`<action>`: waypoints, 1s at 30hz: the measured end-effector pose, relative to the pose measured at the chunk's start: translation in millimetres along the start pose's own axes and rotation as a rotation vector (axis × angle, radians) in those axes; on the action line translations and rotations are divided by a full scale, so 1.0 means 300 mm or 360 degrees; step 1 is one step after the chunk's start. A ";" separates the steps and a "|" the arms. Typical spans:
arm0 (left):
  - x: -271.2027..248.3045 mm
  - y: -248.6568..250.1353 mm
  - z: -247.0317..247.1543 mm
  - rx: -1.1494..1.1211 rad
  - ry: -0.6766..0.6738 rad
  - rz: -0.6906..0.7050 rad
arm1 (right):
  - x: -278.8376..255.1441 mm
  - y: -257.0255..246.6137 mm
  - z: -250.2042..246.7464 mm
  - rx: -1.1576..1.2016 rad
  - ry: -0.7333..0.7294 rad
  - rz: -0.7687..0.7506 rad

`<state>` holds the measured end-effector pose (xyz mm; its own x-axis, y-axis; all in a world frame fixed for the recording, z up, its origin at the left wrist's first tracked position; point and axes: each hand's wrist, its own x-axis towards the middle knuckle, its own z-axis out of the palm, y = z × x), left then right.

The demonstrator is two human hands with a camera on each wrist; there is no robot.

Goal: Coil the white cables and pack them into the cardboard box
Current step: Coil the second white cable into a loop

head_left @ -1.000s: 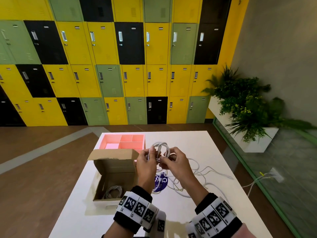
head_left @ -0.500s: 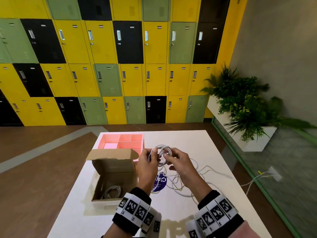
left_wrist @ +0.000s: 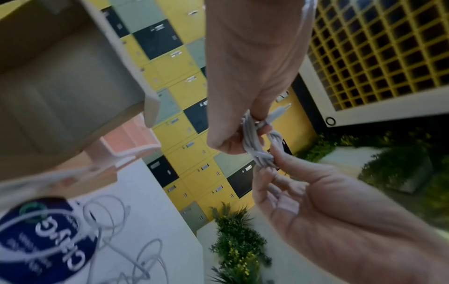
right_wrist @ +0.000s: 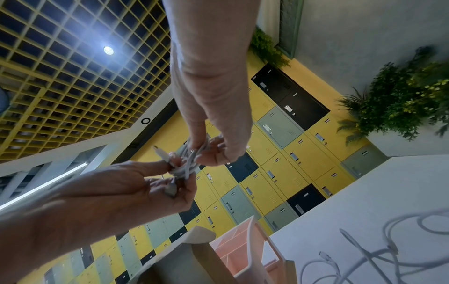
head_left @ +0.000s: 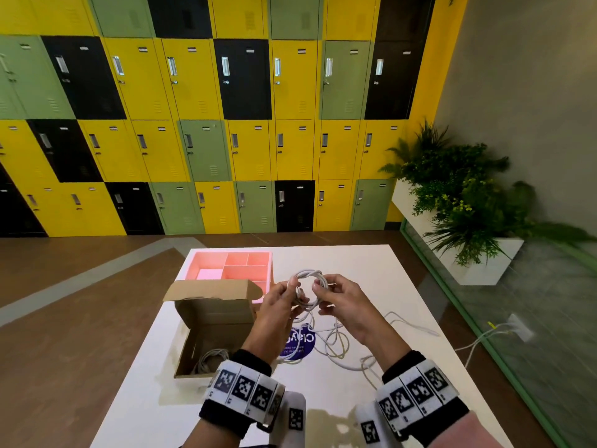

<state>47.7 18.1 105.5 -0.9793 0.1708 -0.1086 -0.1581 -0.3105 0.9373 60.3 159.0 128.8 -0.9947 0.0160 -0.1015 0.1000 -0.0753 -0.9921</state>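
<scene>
A small coil of white cable is held up over the white table, just right of the open cardboard box. My left hand grips the coil's left side and my right hand pinches its right side. In the left wrist view my left hand wraps the bundled coil, and a plug end sticks out past the fingers. The right wrist view shows my right hand pinching the coil. Another coiled cable lies inside the box. Loose white cables sprawl on the table under my hands.
A pink divided tray stands behind the box, whose lid flap is raised. A round blue sticker lies on the table under the loose cables. One cable trails off the right edge to a floor socket. A planter stands to the right.
Both hands still hold the coil in the same spot. The plug end that stood upright across the loop no longer shows in the head view, and the right fingers have shifted on the loop.
</scene>
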 end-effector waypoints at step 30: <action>-0.036 0.022 -0.035 0.0255 -0.0137 0.0021 | 0.000 0.029 -0.007 -0.0186 0.0302 -0.0309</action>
<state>56.0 4.4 109.5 -0.9656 0.2494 -0.0734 -0.1162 -0.1615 0.9800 61.3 160.4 119.9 -0.9745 0.2056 0.0898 -0.0785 0.0624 -0.9950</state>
